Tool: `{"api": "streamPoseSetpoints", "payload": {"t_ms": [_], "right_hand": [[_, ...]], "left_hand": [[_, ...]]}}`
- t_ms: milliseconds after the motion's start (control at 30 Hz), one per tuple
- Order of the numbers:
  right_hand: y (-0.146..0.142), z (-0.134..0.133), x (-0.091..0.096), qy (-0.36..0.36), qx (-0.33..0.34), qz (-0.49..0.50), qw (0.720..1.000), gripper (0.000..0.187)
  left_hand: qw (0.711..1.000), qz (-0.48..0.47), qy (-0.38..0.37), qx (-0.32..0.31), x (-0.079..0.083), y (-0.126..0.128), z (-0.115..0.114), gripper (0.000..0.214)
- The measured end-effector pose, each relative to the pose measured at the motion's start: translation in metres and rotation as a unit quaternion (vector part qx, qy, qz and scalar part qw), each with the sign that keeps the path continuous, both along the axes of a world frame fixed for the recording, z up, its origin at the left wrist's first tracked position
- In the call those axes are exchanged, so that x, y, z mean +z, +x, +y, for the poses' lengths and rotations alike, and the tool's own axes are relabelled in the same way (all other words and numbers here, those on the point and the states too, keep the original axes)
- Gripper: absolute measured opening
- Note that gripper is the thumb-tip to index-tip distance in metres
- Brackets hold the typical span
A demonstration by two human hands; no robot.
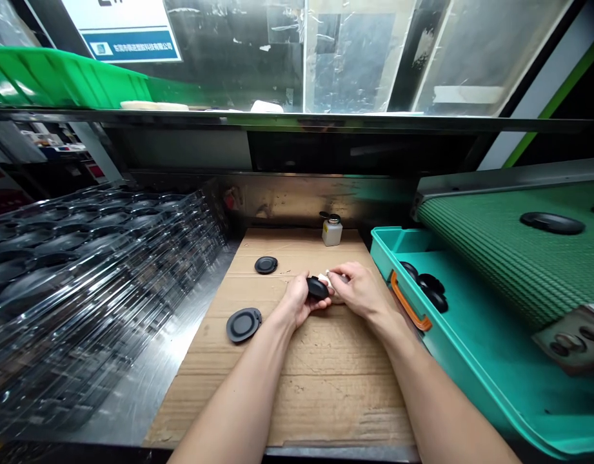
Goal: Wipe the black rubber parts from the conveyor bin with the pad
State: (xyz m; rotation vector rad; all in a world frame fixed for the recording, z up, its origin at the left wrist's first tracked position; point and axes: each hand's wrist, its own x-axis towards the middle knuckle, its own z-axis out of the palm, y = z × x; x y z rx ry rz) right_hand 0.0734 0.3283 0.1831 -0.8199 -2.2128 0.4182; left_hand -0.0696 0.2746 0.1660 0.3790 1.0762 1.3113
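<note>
Above the cardboard sheet (326,374), my left hand (297,299) is closed around a black round lid (318,288), tilted with its dark face toward me. My right hand (357,290) is close beside it, thumb and fingers pinched on a small white piece (324,278) at the lid's edge. Whether that piece is cloth or paper cannot be made out. Two more black round lids lie flat on the cardboard to the left, a smaller-looking one (266,265) farther back and another one (244,325) near my left forearm.
A small whitish bottle with a black flip cap (332,233) stands at the back. Right are a teal bin (451,361) holding several black parts (432,290) and a green conveyor belt (509,258) carrying a black part (552,223). Stacked clear plastic trays (108,277) rise at left.
</note>
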Motion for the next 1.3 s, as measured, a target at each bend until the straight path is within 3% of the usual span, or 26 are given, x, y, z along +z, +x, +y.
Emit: {"api": "streamPoseSetpoints", "payload": {"t_ms": [233, 500, 667, 900, 1033, 1167, 1233, 1300], "right_hand": [[-0.006, -0.003, -0.009, 0.038, 0.005, -0.088, 0.995, 0.019], [-0.007, -0.009, -0.003, 0.076, 0.002, -0.147, 0.986, 0.020], [-0.006, -0.010, -0.001, 0.065, -0.032, -0.184, 0.980, 0.019], [-0.006, -0.010, 0.002, 0.034, -0.014, -0.162, 0.986, 0.022], [0.004, -0.004, 0.006, -0.024, -0.039, -0.178, 0.983, 0.023], [0.019, 0.008, 0.008, -0.063, -0.170, -0.198, 0.963, 0.025], [0.020, 0.009, 0.007, -0.045, -0.213, -0.209, 0.953, 0.028], [0.016, 0.005, 0.003, -0.003, -0.186, -0.189, 0.964, 0.031]], "left_hand": [[0.996, 0.088, 0.031, -0.010, -0.003, 0.011, -0.004, 0.035], [0.986, 0.161, 0.053, -0.010, -0.006, 0.015, -0.005, 0.036], [0.979, 0.196, 0.051, 0.001, -0.007, 0.018, -0.006, 0.041], [0.972, 0.227, 0.060, -0.014, -0.008, 0.020, -0.007, 0.043], [0.981, 0.186, 0.051, -0.014, -0.001, 0.013, -0.008, 0.043], [0.994, 0.077, 0.032, 0.064, 0.008, -0.009, -0.007, 0.047], [0.996, 0.030, 0.033, 0.080, 0.011, -0.018, -0.007, 0.045], [0.996, -0.008, 0.043, 0.077, 0.012, -0.023, -0.007, 0.043]]}}
